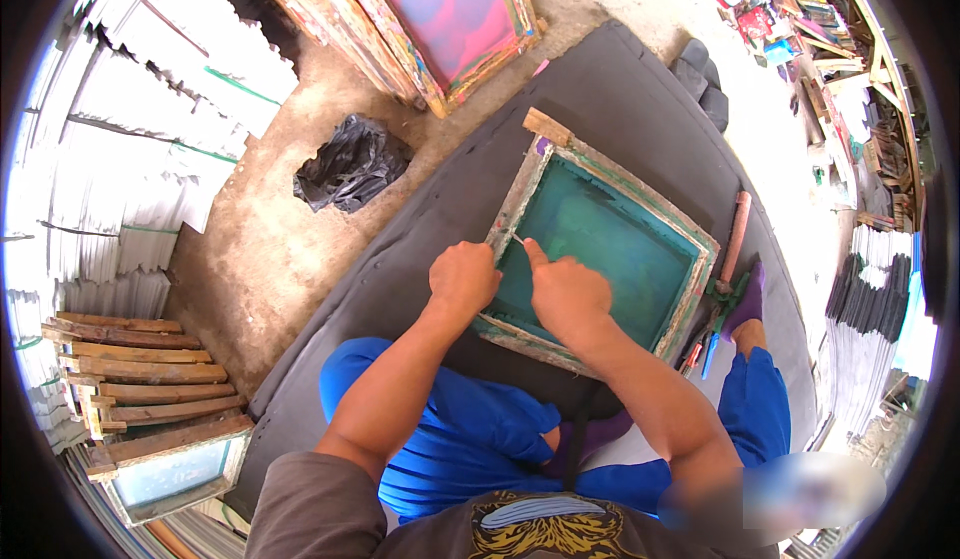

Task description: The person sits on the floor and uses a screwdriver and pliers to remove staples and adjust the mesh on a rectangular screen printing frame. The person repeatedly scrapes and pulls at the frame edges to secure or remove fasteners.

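A wooden screen-printing frame [690,304] with green mesh [610,244] lies tilted on the dark padded surface before me. My left hand [465,277] is closed in a fist at the frame's left side; what it grips, if anything, is hidden. Just inside that side is my right hand [568,294], its index finger reaching to a thin pale strip [518,240] and the other fingers curled. Whether a thumb pinches something beneath cannot be seen. A wood block [548,126] sits at the frame's far corner.
Right of the frame lie a reddish-handled tool [736,234] and a blue pen-like tool [710,355]. A black plastic bag [352,164] rests on the floor at left. Stacked wooden frames [150,369] stand lower left, and a pink screen [450,9] leans at the far side.
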Tool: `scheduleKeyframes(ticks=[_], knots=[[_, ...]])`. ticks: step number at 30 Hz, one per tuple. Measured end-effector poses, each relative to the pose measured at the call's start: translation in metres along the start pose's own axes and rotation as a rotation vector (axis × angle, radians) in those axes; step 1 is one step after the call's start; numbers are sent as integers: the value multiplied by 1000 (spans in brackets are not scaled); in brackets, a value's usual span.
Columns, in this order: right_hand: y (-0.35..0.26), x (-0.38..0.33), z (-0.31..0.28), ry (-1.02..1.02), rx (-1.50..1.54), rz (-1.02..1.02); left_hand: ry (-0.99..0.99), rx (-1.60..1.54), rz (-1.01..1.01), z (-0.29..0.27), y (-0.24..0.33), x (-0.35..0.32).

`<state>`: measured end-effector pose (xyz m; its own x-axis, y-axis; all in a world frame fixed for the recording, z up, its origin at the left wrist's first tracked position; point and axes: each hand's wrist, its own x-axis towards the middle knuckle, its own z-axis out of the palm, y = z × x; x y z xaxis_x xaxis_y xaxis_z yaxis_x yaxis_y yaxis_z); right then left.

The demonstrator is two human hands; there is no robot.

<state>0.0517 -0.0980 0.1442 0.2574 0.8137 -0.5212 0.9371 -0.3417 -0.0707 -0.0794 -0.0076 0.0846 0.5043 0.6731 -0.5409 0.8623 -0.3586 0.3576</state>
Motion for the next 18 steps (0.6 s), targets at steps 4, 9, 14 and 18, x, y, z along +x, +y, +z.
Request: scheduleKeyframes(ticks=[4,9,14,18], knots=[[-10,2,5,-41,44,72,11,22,-16,4,4,-1],[14,5,11,-33,287,5,26,19,-53,0,5,-1],[36,15,55,56,588,-63,37,8,-23,-1,9,1],[16,2,15,-111,229,35,30,11,-30,0,3,2]])
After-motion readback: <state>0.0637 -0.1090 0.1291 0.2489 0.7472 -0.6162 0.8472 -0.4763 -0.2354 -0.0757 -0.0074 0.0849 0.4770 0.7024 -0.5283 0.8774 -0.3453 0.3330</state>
